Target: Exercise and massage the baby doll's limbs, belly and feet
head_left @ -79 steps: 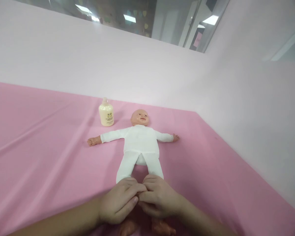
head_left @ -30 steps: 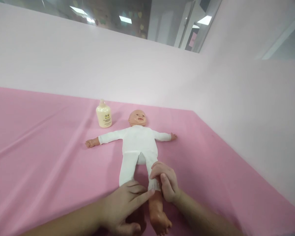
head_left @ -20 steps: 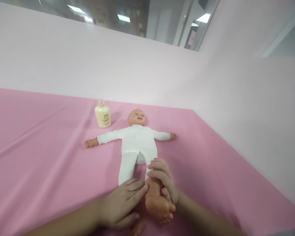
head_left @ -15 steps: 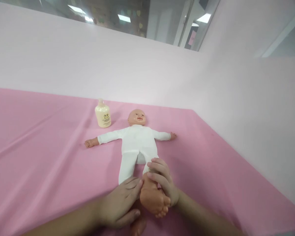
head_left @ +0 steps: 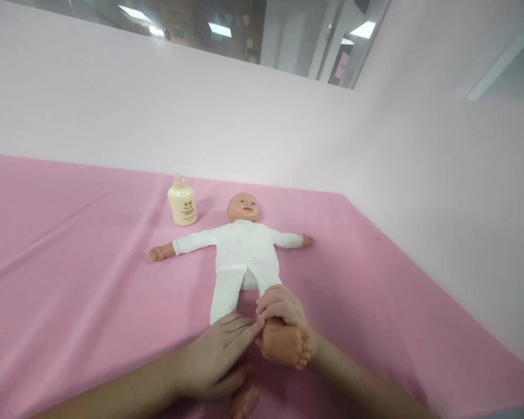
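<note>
A baby doll (head_left: 247, 247) in a white suit lies on its back, head away from me and arms spread wide. My right hand (head_left: 283, 305) is closed around the ankle of the leg on the right, and the bare foot (head_left: 286, 346) is raised with its sole towards me. Across the doll's other lower leg lies my left hand (head_left: 218, 361), curled over it, with its fingertips against the raised ankle. Below that hand the second foot (head_left: 245, 400) shows in part; the grip underneath is mostly hidden.
A pale yellow pump bottle (head_left: 182, 203) stands upright beside the doll's head, on the left. Pink cloth (head_left: 91, 262) with a few creases covers the table. White walls (head_left: 157, 110) rise behind and at the right, with a window (head_left: 227, 29) above.
The raised foot has tilted up and to the right, and its sole has turned. My right hand's fingers have curled further round the ankle; my left fingertips have shifted slightly right.
</note>
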Motion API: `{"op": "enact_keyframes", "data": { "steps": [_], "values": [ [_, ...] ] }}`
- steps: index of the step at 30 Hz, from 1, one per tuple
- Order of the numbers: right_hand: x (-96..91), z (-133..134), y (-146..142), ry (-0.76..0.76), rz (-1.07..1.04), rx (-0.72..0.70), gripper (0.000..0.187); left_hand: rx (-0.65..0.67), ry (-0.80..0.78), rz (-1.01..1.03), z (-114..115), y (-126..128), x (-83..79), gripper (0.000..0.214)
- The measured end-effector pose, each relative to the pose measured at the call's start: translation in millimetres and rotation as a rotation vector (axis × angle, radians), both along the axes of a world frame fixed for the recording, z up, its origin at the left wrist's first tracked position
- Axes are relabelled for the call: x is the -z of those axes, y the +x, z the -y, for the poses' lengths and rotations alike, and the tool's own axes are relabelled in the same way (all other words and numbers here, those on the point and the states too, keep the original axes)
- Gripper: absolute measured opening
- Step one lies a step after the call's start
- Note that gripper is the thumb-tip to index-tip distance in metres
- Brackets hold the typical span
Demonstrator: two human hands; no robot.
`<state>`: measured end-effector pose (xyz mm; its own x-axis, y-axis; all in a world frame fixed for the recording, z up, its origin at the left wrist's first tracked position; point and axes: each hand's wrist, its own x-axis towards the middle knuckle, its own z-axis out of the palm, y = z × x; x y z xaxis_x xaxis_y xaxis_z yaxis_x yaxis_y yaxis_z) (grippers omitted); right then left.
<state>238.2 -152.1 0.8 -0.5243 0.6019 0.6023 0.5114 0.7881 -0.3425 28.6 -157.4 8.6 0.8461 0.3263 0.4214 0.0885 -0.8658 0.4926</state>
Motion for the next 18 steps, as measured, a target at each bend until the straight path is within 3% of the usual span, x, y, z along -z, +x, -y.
{"op": "enact_keyframes", "data": {
  "steps": [11,18],
  "values": [
    [-22.9,12,-8,-0.215,-0.167,-0.005,0.053,-0.043,-0.066,0.067,2,-2,7.7,0.062],
    [-36.3,16,-14,-0.214,-0.283,-0.119,0.036,-0.027,-0.052,0.128,2,-2,2.4,0.062]
  ]
}}
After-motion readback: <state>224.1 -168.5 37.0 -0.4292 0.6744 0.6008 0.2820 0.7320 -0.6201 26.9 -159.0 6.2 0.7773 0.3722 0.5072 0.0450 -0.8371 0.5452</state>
